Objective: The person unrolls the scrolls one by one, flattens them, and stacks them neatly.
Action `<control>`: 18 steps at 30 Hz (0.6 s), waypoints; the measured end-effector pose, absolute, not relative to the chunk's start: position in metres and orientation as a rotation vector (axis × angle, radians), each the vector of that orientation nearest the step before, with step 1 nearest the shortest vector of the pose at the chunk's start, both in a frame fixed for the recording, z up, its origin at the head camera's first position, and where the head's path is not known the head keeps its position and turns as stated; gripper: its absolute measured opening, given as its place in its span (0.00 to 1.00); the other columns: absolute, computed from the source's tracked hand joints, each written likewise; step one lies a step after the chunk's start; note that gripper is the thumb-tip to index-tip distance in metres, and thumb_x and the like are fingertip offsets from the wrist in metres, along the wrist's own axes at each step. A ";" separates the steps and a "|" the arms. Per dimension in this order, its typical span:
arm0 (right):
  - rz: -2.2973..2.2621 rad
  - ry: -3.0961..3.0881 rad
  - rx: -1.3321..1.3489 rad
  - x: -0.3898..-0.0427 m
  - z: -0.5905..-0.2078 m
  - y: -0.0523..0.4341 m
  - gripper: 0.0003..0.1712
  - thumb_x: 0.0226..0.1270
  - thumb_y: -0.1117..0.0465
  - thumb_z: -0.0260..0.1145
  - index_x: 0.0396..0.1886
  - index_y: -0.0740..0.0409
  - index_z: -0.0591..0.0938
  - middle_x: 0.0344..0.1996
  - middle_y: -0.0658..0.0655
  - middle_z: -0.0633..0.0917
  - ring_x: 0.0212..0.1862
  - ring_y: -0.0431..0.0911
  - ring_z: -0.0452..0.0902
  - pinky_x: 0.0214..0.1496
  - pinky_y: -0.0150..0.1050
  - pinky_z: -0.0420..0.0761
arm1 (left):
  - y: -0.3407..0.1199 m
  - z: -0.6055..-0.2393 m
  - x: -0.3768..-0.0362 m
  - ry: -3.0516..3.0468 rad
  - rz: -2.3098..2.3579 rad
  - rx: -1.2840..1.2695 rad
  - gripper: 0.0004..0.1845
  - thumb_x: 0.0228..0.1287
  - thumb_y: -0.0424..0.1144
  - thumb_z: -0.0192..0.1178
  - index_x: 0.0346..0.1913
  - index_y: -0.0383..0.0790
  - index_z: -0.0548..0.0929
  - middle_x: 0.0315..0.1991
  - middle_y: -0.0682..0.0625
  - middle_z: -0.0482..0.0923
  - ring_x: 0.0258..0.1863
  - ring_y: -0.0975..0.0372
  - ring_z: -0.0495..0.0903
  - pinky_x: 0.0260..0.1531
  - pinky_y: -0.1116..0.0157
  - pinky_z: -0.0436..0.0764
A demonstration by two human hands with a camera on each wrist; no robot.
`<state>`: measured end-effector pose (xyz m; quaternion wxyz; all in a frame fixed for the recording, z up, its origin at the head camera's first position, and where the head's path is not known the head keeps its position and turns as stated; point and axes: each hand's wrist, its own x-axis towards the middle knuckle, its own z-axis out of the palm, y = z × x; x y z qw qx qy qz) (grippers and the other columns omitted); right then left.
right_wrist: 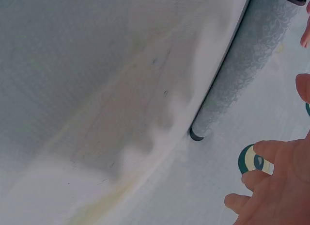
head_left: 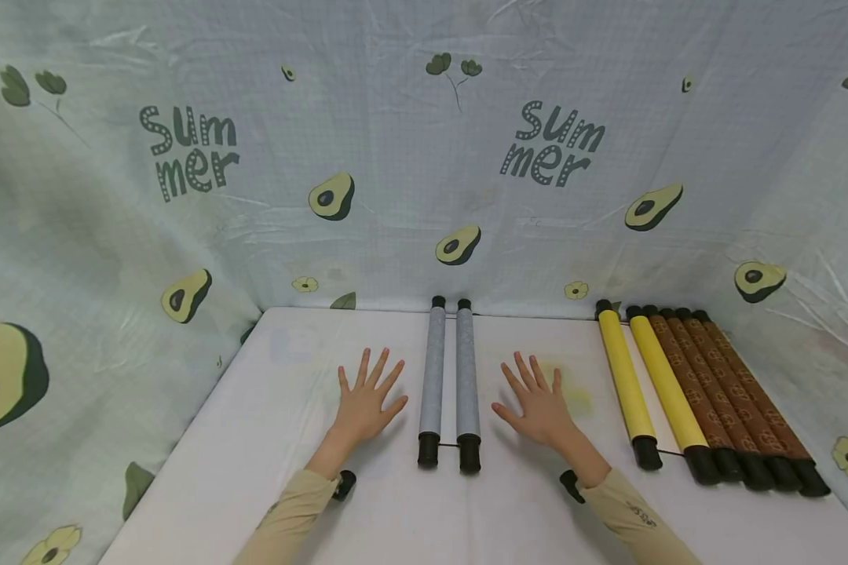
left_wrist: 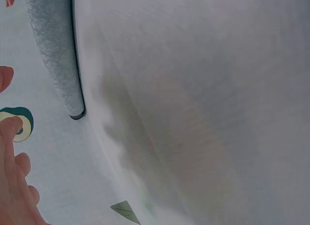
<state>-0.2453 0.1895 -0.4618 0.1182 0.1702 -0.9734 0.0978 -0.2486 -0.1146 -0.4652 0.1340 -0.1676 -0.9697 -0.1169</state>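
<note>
A pair of grey patterned scroll rolls with black end caps, the left roll (head_left: 432, 369) and the right roll (head_left: 468, 369), lies side by side on the table with a narrow gap between. A thin dark line joins their near ends. To the left of the pair is my left hand (head_left: 364, 406), its fingers spread and holding nothing. My right hand (head_left: 541, 410) is spread the same way to the right of the pair, apart from it. Both wrist views show a hand's shadow on the white surface; the left wrist view catches a grey roll (left_wrist: 58, 55), as does the right (right_wrist: 242, 65).
Two yellow rolls (head_left: 625, 377) with black caps, joined by a thin line, lie at the right. Several brown patterned rolls (head_left: 742, 384) sit close together beyond them. A white cloth covers the table (head_left: 254, 439); a printed curtain (head_left: 396, 141) hangs behind and at the sides.
</note>
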 end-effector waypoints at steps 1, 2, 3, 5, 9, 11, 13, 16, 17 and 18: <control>0.290 -2.842 0.510 -0.244 -0.460 0.189 0.42 0.57 0.38 0.55 0.67 0.52 0.59 0.69 0.59 0.52 0.70 0.59 0.42 0.62 0.67 0.40 | -0.114 -0.465 -0.248 -2.809 -0.336 -0.493 0.32 0.61 0.58 0.46 0.67 0.53 0.58 0.71 0.49 0.46 0.70 0.47 0.39 0.57 0.34 0.41; 0.284 -2.832 0.524 -0.244 -0.460 0.188 0.41 0.57 0.38 0.55 0.67 0.52 0.59 0.69 0.59 0.53 0.70 0.59 0.43 0.62 0.68 0.40 | -0.114 -0.464 -0.248 -2.806 -0.330 -0.501 0.31 0.61 0.57 0.47 0.67 0.53 0.58 0.70 0.48 0.47 0.70 0.47 0.39 0.57 0.34 0.41; 0.281 -2.824 0.537 -0.244 -0.459 0.187 0.41 0.57 0.39 0.55 0.67 0.52 0.59 0.69 0.59 0.53 0.70 0.59 0.44 0.62 0.67 0.41 | -0.114 -0.464 -0.247 -2.802 -0.326 -0.510 0.31 0.61 0.57 0.47 0.67 0.53 0.59 0.70 0.48 0.48 0.70 0.47 0.40 0.57 0.34 0.42; 0.281 -2.805 0.567 -0.243 -0.457 0.185 0.41 0.57 0.39 0.56 0.66 0.53 0.60 0.69 0.59 0.54 0.69 0.58 0.46 0.62 0.67 0.43 | -0.114 -0.463 -0.246 -2.805 -0.322 -0.530 0.31 0.61 0.57 0.47 0.66 0.53 0.59 0.70 0.49 0.48 0.70 0.47 0.40 0.57 0.34 0.42; 0.242 -2.753 0.640 -0.243 -0.457 0.183 0.39 0.57 0.41 0.57 0.65 0.54 0.62 0.68 0.59 0.56 0.69 0.57 0.50 0.61 0.67 0.46 | -0.114 -0.461 -0.244 -2.814 -0.302 -0.576 0.31 0.62 0.57 0.46 0.66 0.54 0.58 0.70 0.50 0.48 0.70 0.49 0.41 0.57 0.34 0.42; 0.212 -2.733 0.676 -0.243 -0.457 0.182 0.39 0.58 0.41 0.57 0.65 0.55 0.63 0.68 0.60 0.58 0.68 0.57 0.51 0.61 0.67 0.47 | -0.113 -0.461 -0.244 -2.814 -0.294 -0.603 0.30 0.62 0.57 0.46 0.66 0.54 0.58 0.70 0.50 0.49 0.70 0.50 0.41 0.58 0.35 0.42; 0.205 -2.723 0.712 -0.244 -0.457 0.181 0.38 0.58 0.42 0.56 0.65 0.55 0.63 0.68 0.59 0.58 0.68 0.56 0.51 0.62 0.66 0.46 | -0.112 -0.461 -0.244 -2.813 -0.281 -0.632 0.30 0.62 0.57 0.45 0.66 0.54 0.59 0.70 0.50 0.49 0.70 0.51 0.42 0.58 0.35 0.43; 0.206 -2.720 0.755 -0.244 -0.456 0.179 0.37 0.60 0.42 0.55 0.65 0.56 0.63 0.68 0.59 0.58 0.69 0.55 0.51 0.63 0.65 0.45 | -0.111 -0.460 -0.243 -2.818 -0.283 -0.679 0.30 0.63 0.57 0.45 0.66 0.53 0.59 0.70 0.50 0.50 0.70 0.52 0.43 0.59 0.36 0.42; 0.211 -2.718 0.769 -0.244 -0.456 0.179 0.37 0.60 0.43 0.55 0.65 0.56 0.63 0.68 0.59 0.58 0.69 0.54 0.51 0.63 0.65 0.44 | -0.110 -0.460 -0.243 -2.818 -0.277 -0.694 0.30 0.63 0.57 0.44 0.66 0.52 0.59 0.70 0.51 0.50 0.70 0.53 0.43 0.59 0.36 0.42; 0.215 -2.714 0.782 -0.244 -0.456 0.178 0.36 0.60 0.43 0.55 0.65 0.56 0.63 0.68 0.58 0.58 0.69 0.54 0.52 0.64 0.65 0.43 | -0.110 -0.460 -0.243 -2.818 -0.269 -0.709 0.30 0.63 0.57 0.44 0.66 0.52 0.59 0.70 0.51 0.50 0.70 0.53 0.43 0.59 0.36 0.43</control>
